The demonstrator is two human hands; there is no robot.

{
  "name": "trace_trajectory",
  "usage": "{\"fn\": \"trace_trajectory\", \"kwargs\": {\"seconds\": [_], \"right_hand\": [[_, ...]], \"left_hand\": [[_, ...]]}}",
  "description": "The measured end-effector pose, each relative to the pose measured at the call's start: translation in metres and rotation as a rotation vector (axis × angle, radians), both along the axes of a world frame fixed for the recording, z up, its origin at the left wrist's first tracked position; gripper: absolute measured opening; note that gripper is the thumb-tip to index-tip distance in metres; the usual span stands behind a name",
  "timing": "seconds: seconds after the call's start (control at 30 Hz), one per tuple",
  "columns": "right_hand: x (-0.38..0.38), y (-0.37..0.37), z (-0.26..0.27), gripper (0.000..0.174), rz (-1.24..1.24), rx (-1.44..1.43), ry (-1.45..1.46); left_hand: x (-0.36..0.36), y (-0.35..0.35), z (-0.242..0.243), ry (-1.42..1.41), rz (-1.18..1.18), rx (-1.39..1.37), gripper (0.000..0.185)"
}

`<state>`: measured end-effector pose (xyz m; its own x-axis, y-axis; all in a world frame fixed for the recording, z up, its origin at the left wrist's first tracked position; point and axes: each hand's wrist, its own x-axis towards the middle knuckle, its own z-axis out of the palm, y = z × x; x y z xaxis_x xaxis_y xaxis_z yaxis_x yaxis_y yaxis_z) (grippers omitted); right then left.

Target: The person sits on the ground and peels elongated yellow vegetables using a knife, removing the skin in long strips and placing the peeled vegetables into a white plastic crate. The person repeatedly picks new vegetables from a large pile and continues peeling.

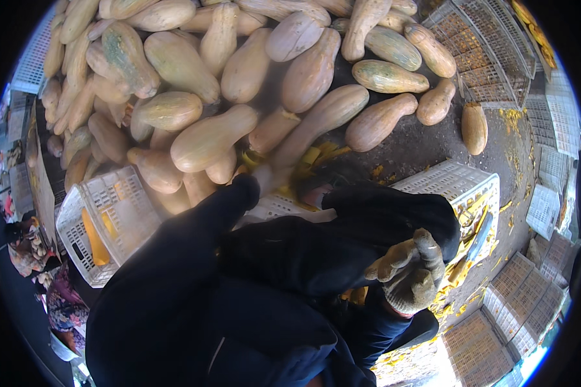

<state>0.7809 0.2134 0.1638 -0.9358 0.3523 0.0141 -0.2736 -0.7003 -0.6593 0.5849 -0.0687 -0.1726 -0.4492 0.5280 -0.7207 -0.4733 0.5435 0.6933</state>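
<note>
My left hand [267, 177], gloved and blurred, is at the narrow end of a long-necked tan squash [314, 121] and looks closed around it. A large pile of tan and greenish squash [237, 72] lies before me. My right hand [411, 273], in a dirty knitted glove, is raised over my dark-clothed leg, its fingers apart and partly bent, with nothing in it. Just beyond that leg, a white plastic crate [445, 181] bears yellow peelings and a blue object [480, 237], perhaps a tool handle.
A tipped white crate [140, 213] with orange-yellow squash pieces [96, 242] is at left. Empty-looking crates [494, 53] stand at upper right, with more [479, 346] at lower right. Peelings [511, 118] litter the ground. Other people [65, 305] are at far left.
</note>
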Motion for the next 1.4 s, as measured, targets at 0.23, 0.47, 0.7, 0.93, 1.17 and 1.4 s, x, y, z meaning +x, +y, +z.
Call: {"fn": "trace_trajectory", "kwargs": {"seconds": [0.23,0.47,0.7,0.93,1.17,1.4], "right_hand": [[0.0,0.007,-0.005,0.062,0.084,-0.114,0.049],[-0.001,0.0,0.001,0.062,0.091,-0.077,0.044],[0.004,-0.006,0.004,0.063,-0.001,0.043,-0.009],[0.004,-0.008,0.005,0.062,-0.008,0.024,-0.052],[0.003,-0.008,0.004,0.062,0.035,0.103,-0.006],[0.001,-0.004,0.0,0.062,-0.002,-0.004,-0.018]], "left_hand": [[0.002,-0.01,-0.046,0.014,0.075,0.19,0.039],[-0.025,-0.035,-0.002,0.453,-0.484,-0.16,0.043],[-0.056,-0.103,0.093,0.353,-0.111,-0.185,0.029],[-0.015,-0.234,0.137,0.511,-0.632,-0.457,0.037],[0.083,-0.268,0.084,0.019,-0.712,-0.313,0.035],[0.032,-0.208,0.125,0.202,-0.388,-0.44,0.037]]}}
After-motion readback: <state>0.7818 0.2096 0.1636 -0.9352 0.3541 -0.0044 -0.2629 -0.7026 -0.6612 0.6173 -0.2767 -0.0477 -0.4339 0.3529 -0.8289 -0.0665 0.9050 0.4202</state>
